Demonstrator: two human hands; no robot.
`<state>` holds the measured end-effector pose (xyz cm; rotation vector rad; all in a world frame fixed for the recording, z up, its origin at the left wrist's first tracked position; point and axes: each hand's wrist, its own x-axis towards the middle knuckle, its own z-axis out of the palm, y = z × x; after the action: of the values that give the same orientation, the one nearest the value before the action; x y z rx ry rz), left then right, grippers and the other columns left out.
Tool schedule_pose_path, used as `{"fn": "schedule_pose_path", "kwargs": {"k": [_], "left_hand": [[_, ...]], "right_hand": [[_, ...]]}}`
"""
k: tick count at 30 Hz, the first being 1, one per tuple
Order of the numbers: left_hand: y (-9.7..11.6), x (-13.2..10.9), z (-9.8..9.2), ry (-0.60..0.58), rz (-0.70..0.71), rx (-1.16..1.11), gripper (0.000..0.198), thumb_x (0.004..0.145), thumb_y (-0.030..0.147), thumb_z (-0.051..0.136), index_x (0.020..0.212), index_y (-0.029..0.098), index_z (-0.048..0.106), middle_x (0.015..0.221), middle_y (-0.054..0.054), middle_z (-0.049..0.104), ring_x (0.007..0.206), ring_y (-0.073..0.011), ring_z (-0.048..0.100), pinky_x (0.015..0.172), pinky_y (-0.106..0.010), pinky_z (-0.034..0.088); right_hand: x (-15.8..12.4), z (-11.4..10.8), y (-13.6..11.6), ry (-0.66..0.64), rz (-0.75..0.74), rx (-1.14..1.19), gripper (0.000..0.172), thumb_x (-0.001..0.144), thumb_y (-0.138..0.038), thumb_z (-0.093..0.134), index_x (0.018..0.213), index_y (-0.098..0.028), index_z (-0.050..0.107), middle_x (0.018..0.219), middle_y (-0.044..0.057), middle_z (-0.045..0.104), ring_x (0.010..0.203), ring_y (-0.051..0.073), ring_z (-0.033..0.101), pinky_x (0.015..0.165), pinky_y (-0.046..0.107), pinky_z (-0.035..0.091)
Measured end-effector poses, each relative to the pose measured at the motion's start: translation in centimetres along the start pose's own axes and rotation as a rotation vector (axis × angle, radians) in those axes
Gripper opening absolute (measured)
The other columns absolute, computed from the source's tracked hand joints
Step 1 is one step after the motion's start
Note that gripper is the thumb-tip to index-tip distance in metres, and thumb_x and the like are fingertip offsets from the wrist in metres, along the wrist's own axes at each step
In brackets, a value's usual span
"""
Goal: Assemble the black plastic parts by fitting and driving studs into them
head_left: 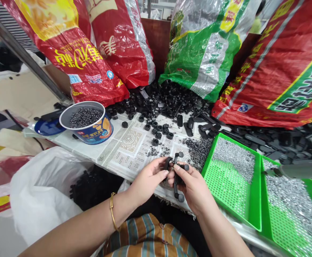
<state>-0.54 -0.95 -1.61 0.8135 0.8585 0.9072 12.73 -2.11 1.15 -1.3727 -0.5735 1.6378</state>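
Both of my hands meet over the front edge of the table. My right hand (189,180) is closed on a black plastic bracket with rounded knobs at its ends (176,180). Thumb and fingers of my left hand (152,175) pinch a small curved black plastic piece (168,163) right beside the bracket. Whether the two parts touch is hard to make out. Just beyond my hands lie small dark metal bits (198,151) in a heap and several round black plastic parts (158,135).
Two green perforated trays (230,185) of silvery small parts stand at right, under a grey tool barrel (300,170). At left is a blue tub (98,130) of dark bits. Red sacks (123,43) and a green sack (195,64) back black part heaps. A white bag (46,192) hangs lower left.
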Motion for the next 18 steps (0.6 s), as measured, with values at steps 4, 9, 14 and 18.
{"fn": "schedule_pose_path", "kwargs": {"k": [4, 9, 14, 18], "left_hand": [[0.28, -0.12, -0.22, -0.008, 0.001, 0.018, 0.037, 0.074, 0.018, 0.061, 0.111, 0.019, 0.054, 0.106, -0.006, 0.060, 0.101, -0.0181, 0.053, 0.092, -0.032, 0.037], [0.48, -0.18, -0.24, -0.054, -0.089, -0.053, 0.037, 0.075, 0.018, 0.060, 0.111, 0.018, 0.052, 0.101, -0.006, 0.060, 0.088, -0.0158, 0.057, 0.083, -0.032, 0.043], [0.43, -0.34, -0.09, -0.076, -0.085, -0.061, 0.042, 0.076, 0.016, 0.058, 0.117, 0.021, 0.050, 0.109, -0.007, 0.058, 0.093, -0.0162, 0.055, 0.082, -0.031, 0.044], [0.54, -0.48, 0.05, -0.055, -0.115, -0.085, 0.046, 0.075, 0.016, 0.059, 0.119, 0.022, 0.049, 0.116, -0.008, 0.055, 0.097, -0.0177, 0.054, 0.080, -0.030, 0.046]], "right_hand": [[-0.05, -0.09, -0.13, -0.001, 0.021, -0.042, 0.030, 0.065, -0.039, 0.069, 0.078, -0.017, 0.053, 0.058, -0.002, 0.061, 0.049, 0.009, 0.056, 0.049, 0.019, 0.045], [-0.19, -0.19, -0.24, -0.013, 0.038, -0.049, 0.029, 0.064, -0.038, 0.069, 0.075, -0.016, 0.054, 0.059, -0.002, 0.059, 0.048, 0.009, 0.056, 0.047, 0.020, 0.044], [-0.15, -0.21, -0.24, -0.023, 0.058, -0.079, 0.027, 0.064, -0.037, 0.068, 0.076, -0.016, 0.055, 0.056, -0.002, 0.059, 0.048, 0.010, 0.058, 0.047, 0.020, 0.044], [-0.22, -0.25, -0.26, -0.017, 0.074, -0.005, 0.029, 0.061, -0.036, 0.071, 0.075, -0.015, 0.058, 0.055, -0.001, 0.059, 0.046, 0.010, 0.057, 0.047, 0.020, 0.046]]}}
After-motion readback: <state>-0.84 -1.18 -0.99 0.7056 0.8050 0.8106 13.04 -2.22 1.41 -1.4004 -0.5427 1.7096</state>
